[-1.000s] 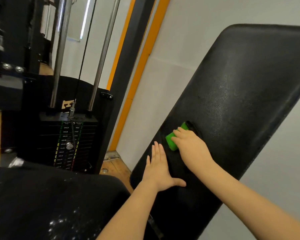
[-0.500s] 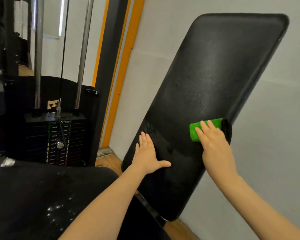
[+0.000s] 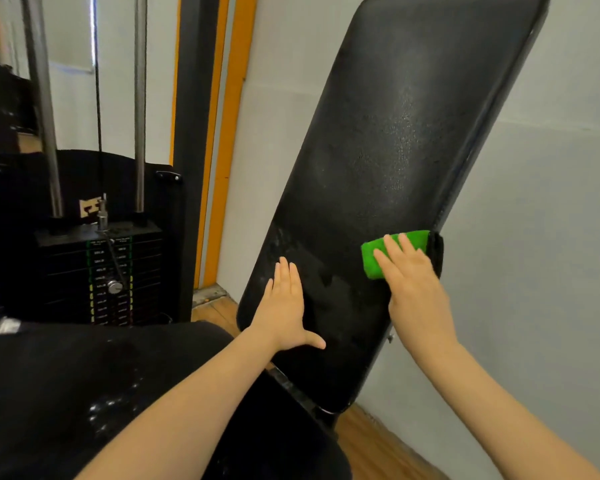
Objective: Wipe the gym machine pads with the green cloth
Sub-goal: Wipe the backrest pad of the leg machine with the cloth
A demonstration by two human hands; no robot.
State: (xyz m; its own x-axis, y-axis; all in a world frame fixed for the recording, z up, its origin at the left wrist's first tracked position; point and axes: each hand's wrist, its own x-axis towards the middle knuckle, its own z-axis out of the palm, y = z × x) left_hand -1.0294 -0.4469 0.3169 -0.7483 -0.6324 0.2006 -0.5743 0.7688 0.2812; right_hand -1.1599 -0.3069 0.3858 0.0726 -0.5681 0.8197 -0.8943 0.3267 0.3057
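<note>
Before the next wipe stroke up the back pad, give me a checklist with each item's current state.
1. Green cloth flat on the back pad: ok.
2. Right hand pressing on the cloth with straight fingers: ok.
3. Left hand flat on the pad's lower part, bracing it: ok.
4. Cloth placed well inside the pad: not ok, it sits at the right edge.
5. Upper pad free of specks: not ok, fine specks show.
6. Seat pad free of specks: not ok.

Back pad (image 3: 388, 174): black vinyl, pebbled, faint sheen. Green cloth (image 3: 374, 261): fuzzy, matt. Guide rods (image 3: 140, 109): brushed metal. Floor (image 3: 371, 445): wood.
</note>
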